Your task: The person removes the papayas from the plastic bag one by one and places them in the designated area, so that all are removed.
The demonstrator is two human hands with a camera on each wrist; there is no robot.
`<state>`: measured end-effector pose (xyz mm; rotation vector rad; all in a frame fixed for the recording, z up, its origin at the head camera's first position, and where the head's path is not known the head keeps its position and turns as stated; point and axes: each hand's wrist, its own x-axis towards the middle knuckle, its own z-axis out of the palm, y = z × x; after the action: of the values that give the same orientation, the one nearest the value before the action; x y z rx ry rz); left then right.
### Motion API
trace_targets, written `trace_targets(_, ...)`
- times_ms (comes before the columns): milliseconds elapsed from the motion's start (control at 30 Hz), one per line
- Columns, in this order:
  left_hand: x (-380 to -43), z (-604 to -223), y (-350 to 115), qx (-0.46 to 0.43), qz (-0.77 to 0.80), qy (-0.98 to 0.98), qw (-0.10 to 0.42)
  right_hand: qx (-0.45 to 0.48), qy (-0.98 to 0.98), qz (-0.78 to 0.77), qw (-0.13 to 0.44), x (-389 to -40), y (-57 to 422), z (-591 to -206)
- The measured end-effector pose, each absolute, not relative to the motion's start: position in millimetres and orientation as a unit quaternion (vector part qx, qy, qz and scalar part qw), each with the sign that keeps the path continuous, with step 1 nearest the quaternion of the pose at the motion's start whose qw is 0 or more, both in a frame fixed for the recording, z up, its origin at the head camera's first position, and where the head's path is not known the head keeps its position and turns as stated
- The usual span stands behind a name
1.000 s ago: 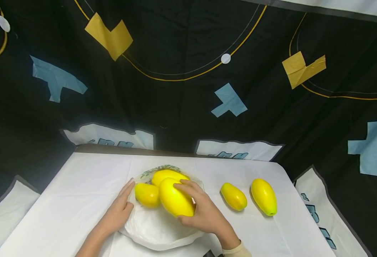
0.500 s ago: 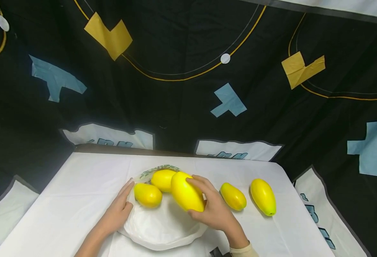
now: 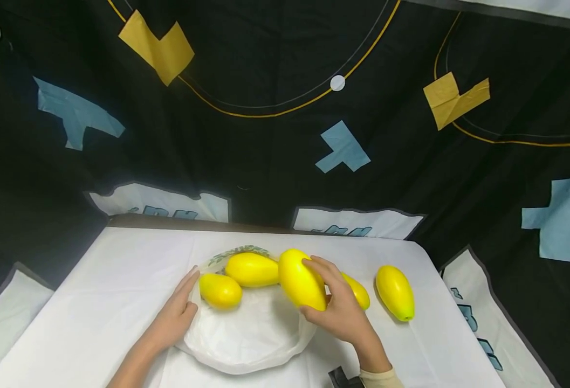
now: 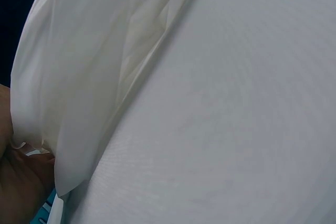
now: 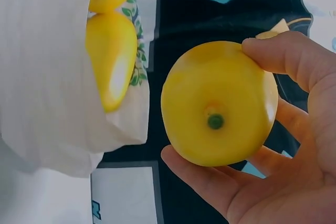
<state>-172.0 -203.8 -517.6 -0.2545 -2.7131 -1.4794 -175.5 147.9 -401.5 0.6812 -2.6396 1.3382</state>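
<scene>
A white cloth bag (image 3: 246, 339) with a green leaf print lies with its mouth spread. Two smooth yellow oval fruits show in it: a shorter one (image 3: 220, 291) at the left and a longer one (image 3: 252, 269) behind. My left hand (image 3: 174, 318) holds the bag's left rim between thumb and fingers, the fingers nearly straight; the left wrist view catches part of that hand (image 4: 23, 182) beside the cloth. My right hand (image 3: 335, 302) grips a large yellow fruit (image 3: 300, 279) over the bag's right rim. Its green stem nub faces the camera in the right wrist view.
Right of the bag, a yellow fruit (image 3: 356, 291) lies partly hidden behind my right hand. Farther right is another yellow fruit (image 3: 395, 293) with a greenish tip. Both rest on the white table (image 3: 440, 345). A black curtain (image 3: 265, 161) hangs behind the table.
My right hand has carried the large fruit rightward from over the bag's middle to its right rim, uncovering the longer fruit behind. My left hand stays at the left rim.
</scene>
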Motion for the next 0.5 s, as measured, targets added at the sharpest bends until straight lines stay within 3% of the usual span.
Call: trace_targets(500, -172, -518, -205, -0.092, -0.480, -0.872, 0.022, 0.206, -0.872, 0.431, 0.110, -185, 183, -411)
